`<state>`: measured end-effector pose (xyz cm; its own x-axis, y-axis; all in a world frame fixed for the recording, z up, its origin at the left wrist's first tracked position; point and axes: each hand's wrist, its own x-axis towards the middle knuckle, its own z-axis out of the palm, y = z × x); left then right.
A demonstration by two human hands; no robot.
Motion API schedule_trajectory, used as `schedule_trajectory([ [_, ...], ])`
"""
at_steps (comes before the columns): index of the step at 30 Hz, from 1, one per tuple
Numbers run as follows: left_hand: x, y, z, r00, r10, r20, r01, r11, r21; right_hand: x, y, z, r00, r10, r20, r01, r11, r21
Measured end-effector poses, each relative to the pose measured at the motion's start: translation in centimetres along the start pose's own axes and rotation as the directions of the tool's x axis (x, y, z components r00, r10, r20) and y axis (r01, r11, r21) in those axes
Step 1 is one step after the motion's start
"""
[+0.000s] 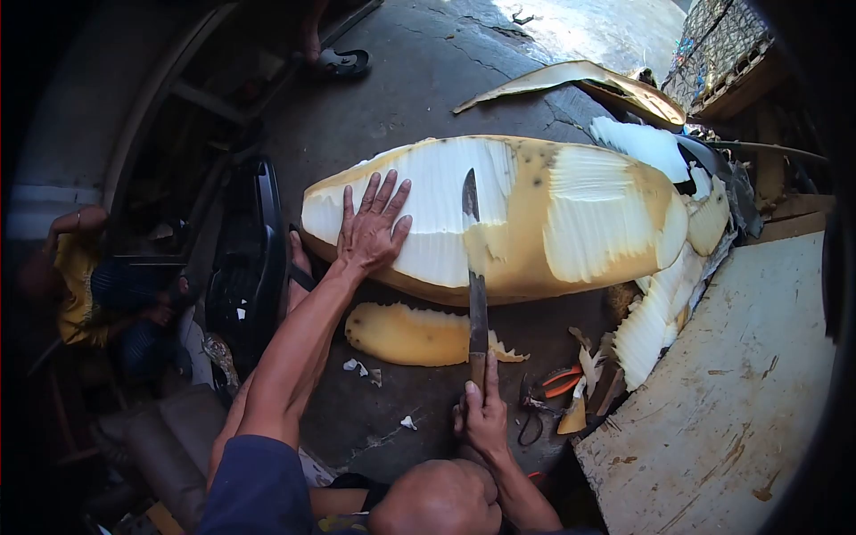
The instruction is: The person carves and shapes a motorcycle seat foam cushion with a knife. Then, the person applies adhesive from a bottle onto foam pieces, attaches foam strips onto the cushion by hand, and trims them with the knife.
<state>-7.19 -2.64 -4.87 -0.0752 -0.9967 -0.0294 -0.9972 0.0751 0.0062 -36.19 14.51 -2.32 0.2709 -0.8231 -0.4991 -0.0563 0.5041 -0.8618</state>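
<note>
Head view: grey floor [392, 102]; across it lies a yellowed foam block [528, 218], top partly cut white. Foam slice [406, 337] just beside its near edge. Long knife [479, 316], blade over block. Left hand [369, 234] spread flat on block; right hand [482, 417] wrapped round knife handle.

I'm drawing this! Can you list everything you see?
Foam block: 1, white and tan, middle
Knife: 1, dark and brown, at the block
Foam pieces: several, white and yellow, around the block
Shell: 1, black, left of the block
Board: 1, pale, lower right
Tool: 1, orange, right of the knife
Floor: 1, grey, below
Person: 1, yellow top, far left
More: uncounted, too dark, at the edges
Sleeve: 1, dark blue, left arm
Left grip: 1, bare, flat on the block
Right grip: 1, bare, around the knife handle
</note>
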Motion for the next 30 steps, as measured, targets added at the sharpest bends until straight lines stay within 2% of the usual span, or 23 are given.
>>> schedule_trajectory([
  [1, -0.6, 0.4, 0.0, 1.0, 0.008, -0.002, -0.008, 1.0, -0.008, -1.9, -0.2, 0.1, 0.999, 0.051, -0.008, -0.051, 0.999, 0.003],
  [3, -0.8, 0.5, -0.2, 0.999, 0.024, -0.034, -0.025, 0.999, -0.032, 3.2, -1.2, 0.7, 1.0, 0.0, 0.019, 0.0, 1.0, 0.023],
  [5, -0.7, 0.5, -0.6, 1.0, 0.028, 0.008, -0.028, 0.999, -0.02, -1.8, 0.3, 0.0, 1.0, 0.014, 0.015, -0.013, 1.0, -0.028],
  [7, -0.3, 0.2, -0.3, 0.999, -0.002, 0.046, 0.002, 1.0, -0.012, -6.8, 4.8, -0.4, 1.0, 0.008, -0.01, -0.009, 0.996, -0.091],
  [9, -0.3, 0.4, -0.4, 0.996, -0.004, 0.094, 0.005, 1.0, -0.007, -3.0, 0.8, 0.8, 0.997, 0.076, 0.003, -0.075, 0.996, -0.047],
  [11, -0.7, 0.2, 0.1, 1.0, 0.017, -0.018, -0.018, 0.998, -0.057, 3.6, -1.8, 1.3, 0.997, 0.026, 0.077, -0.029, 0.999, 0.038],
  [12, -0.6, 0.3, -0.2, 1.0, 0.001, 0.009, 0.0, 0.998, -0.069, 3.8, -1.3, 1.6, 0.997, 0.01, 0.073, -0.009, 1.0, -0.015],
  [14, -1.6, 0.6, -0.2, 0.998, -0.003, 0.069, 0.006, 0.999, -0.05, -5.0, 3.0, 0.5, 0.997, 0.039, 0.07, -0.037, 0.999, -0.022],
  [15, -0.3, 0.2, -0.7, 0.996, -0.012, 0.089, 0.014, 1.0, -0.027, -5.3, 4.3, 0.2, 0.997, 0.031, 0.066, -0.028, 0.999, -0.041],
  [16, -0.1, 0.4, -1.1, 0.995, -0.015, 0.094, 0.017, 1.0, -0.016, -1.6, 2.0, 0.7, 0.998, -0.005, 0.069, 0.008, 0.999, -0.043],
  [18, 0.5, -0.3, -0.9, 0.998, 0.021, 0.06, -0.018, 0.999, -0.046, 4.0, -1.3, 2.5, 0.995, 0.016, 0.095, -0.022, 0.998, 0.062],
  [19, -0.6, 0.0, -0.3, 0.999, 0.034, 0.014, -0.032, 0.996, -0.081, 3.5, -1.3, 2.3, 0.992, 0.053, 0.114, -0.065, 0.993, 0.097],
  [21, -1.3, -1.7, -0.6, 0.997, 0.062, 0.041, -0.058, 0.994, -0.098, -0.1, 0.7, 1.5, 0.989, 0.077, 0.129, -0.084, 0.995, 0.05],
  [23, -1.5, -3.3, -0.3, 0.983, -0.185, 0.007, 0.185, 0.982, -0.02, -4.2, 3.4, 0.3, 0.992, 0.074, 0.101, -0.071, 0.997, -0.035],
  [24, -1.1, -3.2, 0.0, 0.981, -0.192, 0.025, 0.192, 0.981, 0.006, -5.7, 5.0, 0.0, 0.995, 0.032, 0.095, -0.026, 0.998, -0.06],
  [26, -1.1, -3.2, 0.5, 0.987, -0.149, -0.064, 0.149, 0.989, 0.003, 2.8, 0.1, 2.0, 0.994, 0.01, 0.109, -0.009, 1.0, -0.017],
  [28, -1.7, -3.1, 0.3, 0.988, -0.137, -0.075, 0.138, 0.99, 0.013, 1.3, -0.2, 1.7, 0.986, 0.053, 0.159, -0.053, 0.999, -0.002],
  [30, -1.5, -3.5, 0.2, 0.988, -0.152, -0.014, 0.152, 0.988, -0.023, -1.9, 0.3, 1.6, 0.99, 0.086, 0.114, -0.078, 0.994, -0.076],
])
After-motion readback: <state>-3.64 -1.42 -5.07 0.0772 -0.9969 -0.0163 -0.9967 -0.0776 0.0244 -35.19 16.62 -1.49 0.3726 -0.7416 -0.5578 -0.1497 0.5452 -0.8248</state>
